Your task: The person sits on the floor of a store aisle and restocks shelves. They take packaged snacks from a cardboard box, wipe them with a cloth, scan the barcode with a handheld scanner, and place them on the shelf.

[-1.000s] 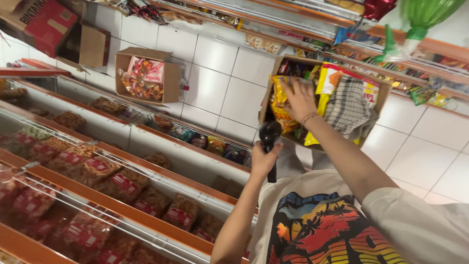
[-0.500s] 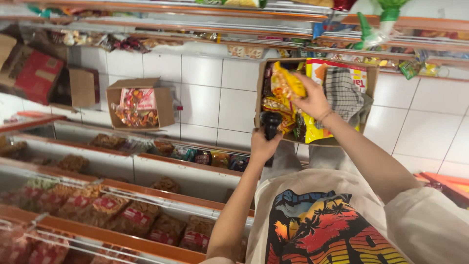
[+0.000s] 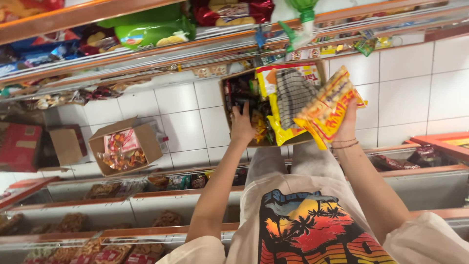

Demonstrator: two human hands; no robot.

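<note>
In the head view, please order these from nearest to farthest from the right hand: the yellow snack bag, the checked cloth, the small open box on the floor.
1. Yellow snack bag: held in the right hand.
2. Checked cloth: beside it, in the carton.
3. Small open box: far across the floor.

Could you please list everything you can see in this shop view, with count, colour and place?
Cardboard box: one, brown, on the floor at the person's feet, full of snack packs.
Snack packet: one, yellow and orange, held above that box.
Checked cloth: one, grey and white, inside the box.
Open carton: one, brown, on the floor to the left, holding wrapped snacks.
Floor: white tiles.
Shelves: several, orange-edged, stocked with packaged goods.
Left hand: reaching into the box, hiding what it grips.
Right hand: holding the snack packet.
</note>
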